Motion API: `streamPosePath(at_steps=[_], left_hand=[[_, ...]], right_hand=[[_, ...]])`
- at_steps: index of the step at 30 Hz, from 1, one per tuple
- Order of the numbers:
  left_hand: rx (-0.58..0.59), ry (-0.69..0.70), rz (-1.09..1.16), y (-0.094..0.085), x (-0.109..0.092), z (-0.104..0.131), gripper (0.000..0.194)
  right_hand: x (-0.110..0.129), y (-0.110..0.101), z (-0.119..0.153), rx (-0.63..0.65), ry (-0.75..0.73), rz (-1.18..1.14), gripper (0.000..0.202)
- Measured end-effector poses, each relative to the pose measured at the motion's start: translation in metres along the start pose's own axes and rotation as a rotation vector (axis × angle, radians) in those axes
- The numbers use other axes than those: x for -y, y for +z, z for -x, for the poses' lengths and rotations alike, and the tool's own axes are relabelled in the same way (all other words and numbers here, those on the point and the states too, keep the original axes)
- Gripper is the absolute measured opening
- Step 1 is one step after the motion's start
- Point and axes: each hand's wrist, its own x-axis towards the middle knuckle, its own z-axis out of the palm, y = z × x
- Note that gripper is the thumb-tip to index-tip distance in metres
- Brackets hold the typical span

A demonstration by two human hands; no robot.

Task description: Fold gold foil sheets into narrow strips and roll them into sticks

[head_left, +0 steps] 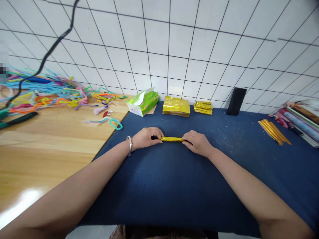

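Note:
A narrow folded strip of shiny gold paper (172,139) lies crosswise just above or on the dark blue cloth (149,186); I cannot tell if it touches. My left hand (149,136), below a silver bangle (130,145), pinches its left end between thumb and fingers. At the right end, my right hand (196,142) grips it in the same way. Behind the hands stands a stack of flat gold paper sheets (176,106). Beside it is a small pile of folded gold strips (203,108).
A green tissue pack (146,102) stands at the back, and a black phone (236,101) leans on the tiled wall. Several gold strips (274,131) and a pile of books (302,122) lie at right. Colourful pipe cleaners (45,96) cover part of the wooden table (62,149).

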Motion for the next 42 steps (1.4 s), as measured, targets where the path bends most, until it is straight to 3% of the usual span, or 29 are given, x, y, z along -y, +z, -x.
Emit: streamPosePath(at_steps=[10, 26, 42], left_hand=[[-0.021, -0.007, -0.017, 0.0016, 0.0005, 0.0008, 0.011], [-0.001, -0.084, -0.056, 0.002, 0.0014, 0.001, 0.014], [-0.019, -0.061, -0.039, 0.005, -0.0007, -0.002, 0.012]], right_hand=[[0.0008, 0.0024, -0.0006, -0.02, 0.049, 0.011, 0.026], [0.0021, 0.0042, -0.0025, 0.005, 0.079, 0.053, 0.024], [0.0057, 0.0014, -0.0035, 0.008, 0.041, 0.078, 0.024]])
